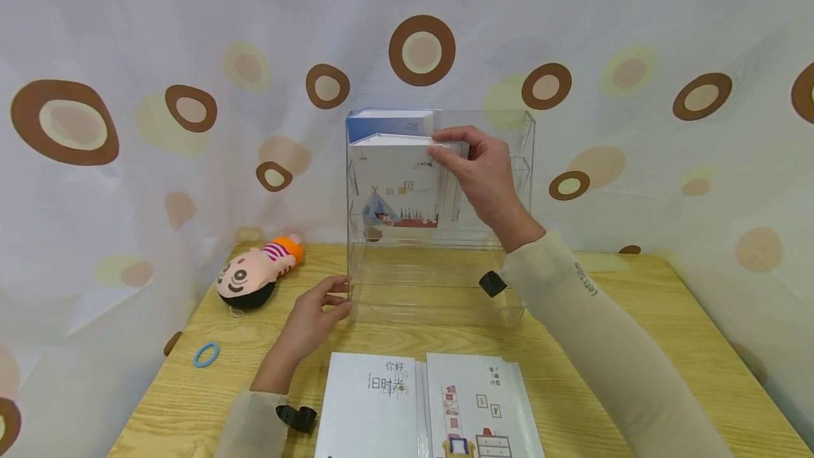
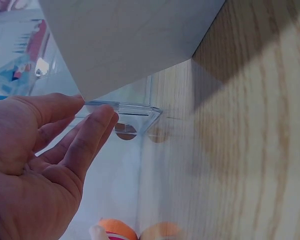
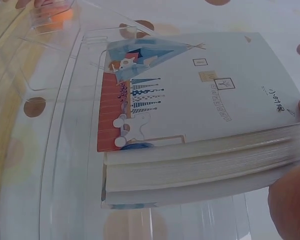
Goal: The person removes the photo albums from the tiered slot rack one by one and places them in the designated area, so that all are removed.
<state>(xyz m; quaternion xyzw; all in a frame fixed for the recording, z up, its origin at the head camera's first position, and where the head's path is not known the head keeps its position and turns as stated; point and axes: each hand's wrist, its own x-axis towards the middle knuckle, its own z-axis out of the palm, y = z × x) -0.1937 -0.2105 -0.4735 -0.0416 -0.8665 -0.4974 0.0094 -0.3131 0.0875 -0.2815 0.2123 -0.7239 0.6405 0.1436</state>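
Observation:
A clear plastic rack [image 1: 439, 295] with tiers stands on the table. In its upper part is a white book [image 1: 397, 186] with a blue tent picture on the cover; the right wrist view shows its thick page edges [image 3: 205, 167]. My right hand [image 1: 483, 172] pinches this book's upper right corner between thumb and fingers. Behind it stands a blue-and-white book [image 1: 391, 124]. Low on the rack's left side, my left hand [image 1: 311, 320] holds the clear edge; in the left wrist view the thumb and fingertips [image 2: 106, 114] meet at that edge.
In front of the rack lie two white books, one with black lettering [image 1: 369, 408] and one with a furniture picture [image 1: 477, 415]. To the left are a plush doll [image 1: 261, 271] and a blue ring [image 1: 206, 355]. A patterned curtain [image 1: 267, 13] hangs behind the table.

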